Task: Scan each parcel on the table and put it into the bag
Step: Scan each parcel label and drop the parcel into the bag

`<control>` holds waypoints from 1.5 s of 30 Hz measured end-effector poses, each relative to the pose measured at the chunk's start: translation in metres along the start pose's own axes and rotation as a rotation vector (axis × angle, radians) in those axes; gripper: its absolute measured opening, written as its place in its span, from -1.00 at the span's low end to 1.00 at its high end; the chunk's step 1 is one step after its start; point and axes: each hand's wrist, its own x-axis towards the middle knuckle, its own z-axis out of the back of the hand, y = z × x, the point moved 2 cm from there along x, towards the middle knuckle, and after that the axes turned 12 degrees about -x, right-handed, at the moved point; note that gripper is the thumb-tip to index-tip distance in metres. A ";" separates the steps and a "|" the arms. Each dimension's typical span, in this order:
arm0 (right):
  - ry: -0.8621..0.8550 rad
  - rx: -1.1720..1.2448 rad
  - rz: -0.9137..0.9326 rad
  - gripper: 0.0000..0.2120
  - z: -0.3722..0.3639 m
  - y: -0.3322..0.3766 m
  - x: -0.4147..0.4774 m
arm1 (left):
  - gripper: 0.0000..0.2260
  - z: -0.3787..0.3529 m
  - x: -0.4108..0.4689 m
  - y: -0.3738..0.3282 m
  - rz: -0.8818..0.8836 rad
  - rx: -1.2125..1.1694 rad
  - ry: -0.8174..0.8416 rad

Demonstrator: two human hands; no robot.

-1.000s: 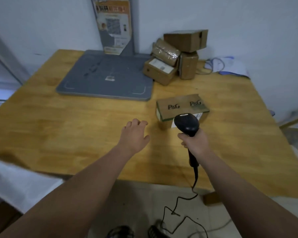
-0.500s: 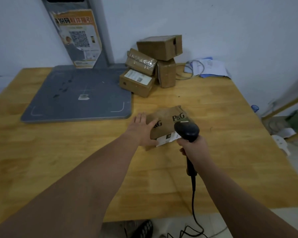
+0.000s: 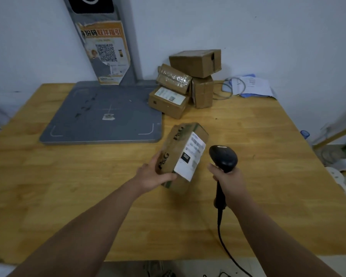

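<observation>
Left hand [image 3: 155,176] grip clamped on the near end of the P&G parcel [image 3: 181,156], tilted up off the counter [image 3: 268,152] just right of the grey scale pad [image 3: 100,114], white label [image 3: 191,155] facing the scanner [image 3: 223,157]. Right hand [image 3: 227,179] grip wrapped around the scanner handle. Judging: mid-scan on this one. Four parcels [image 3: 185,82] stacked behind it, right of the pad, untouched. Bag not in view.

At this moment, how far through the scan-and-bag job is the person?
Nothing visibly finished: no bag in view. In hand: the left hand tilts a box, label towards the scanner in the right hand. Left: bagging it, plus four boxes piled at the back of the table.
</observation>
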 end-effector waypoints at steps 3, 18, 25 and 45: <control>0.124 0.081 0.018 -0.67 -0.010 0.007 -0.010 | -0.20 -0.002 -0.027 0.008 -0.055 -0.408 0.026; 0.526 0.239 0.056 -0.58 -0.032 0.021 -0.030 | -0.13 0.006 -0.056 -0.020 -0.139 -0.565 0.025; 0.598 0.084 0.056 -0.66 -0.028 0.021 -0.033 | -0.53 0.064 -0.037 -0.052 -0.169 -0.701 -0.123; 0.298 -0.331 0.181 -0.73 -0.055 0.043 -0.082 | -0.45 0.063 -0.029 -0.019 -0.143 -0.652 -0.314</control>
